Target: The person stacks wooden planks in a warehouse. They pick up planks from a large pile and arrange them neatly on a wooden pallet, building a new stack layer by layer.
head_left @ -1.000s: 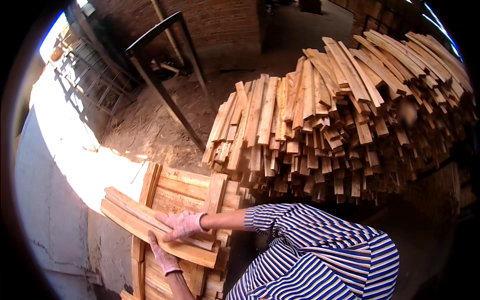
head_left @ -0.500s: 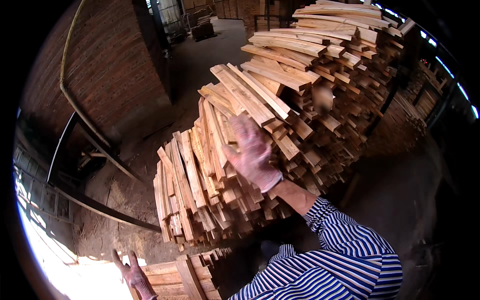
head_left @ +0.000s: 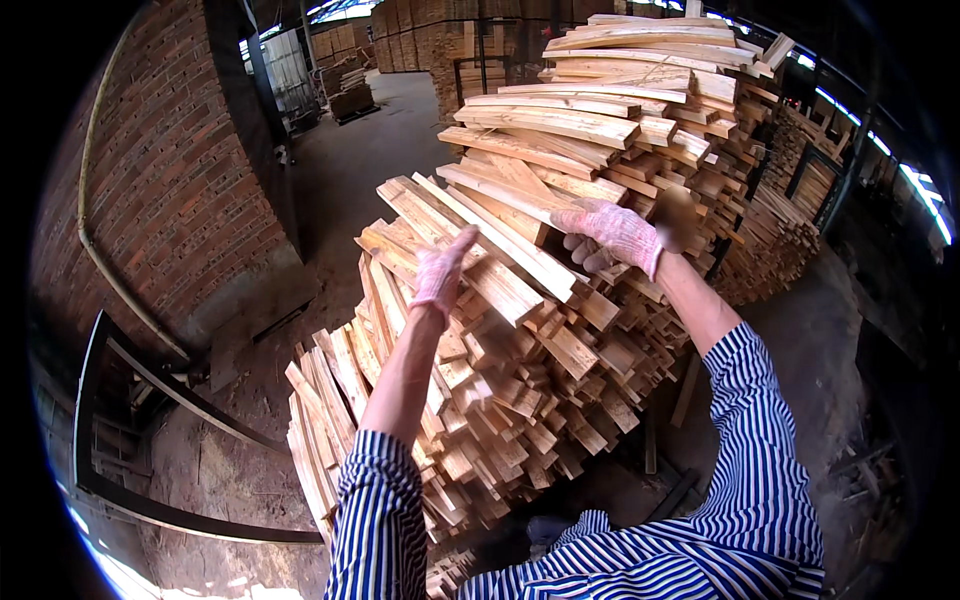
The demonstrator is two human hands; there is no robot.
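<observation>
A large pile of pale wooden planks (head_left: 590,125) rises in front of me, their ends facing my side. My right hand (head_left: 615,235), in a pinkish work glove, is closed round the near end of a plank (head_left: 500,190) on top of the pile, fingers curled under it. To its left, my gloved left hand (head_left: 443,272) reaches over the pile with its fingers stretched out. It is beside two planks (head_left: 500,285) lying side by side; whether it touches them I cannot tell.
A brick wall (head_left: 180,190) with a pipe (head_left: 88,200) stands on the left. Below it a dark metal frame (head_left: 190,522) juts out near the pile. More stacked timber (head_left: 780,240) lies at the right, and a small wood stack (head_left: 350,95) sits far back.
My left hand has come up from the lower left onto the pile. My right hand has moved right and closed on a plank end. The view has shifted, showing more of the background.
</observation>
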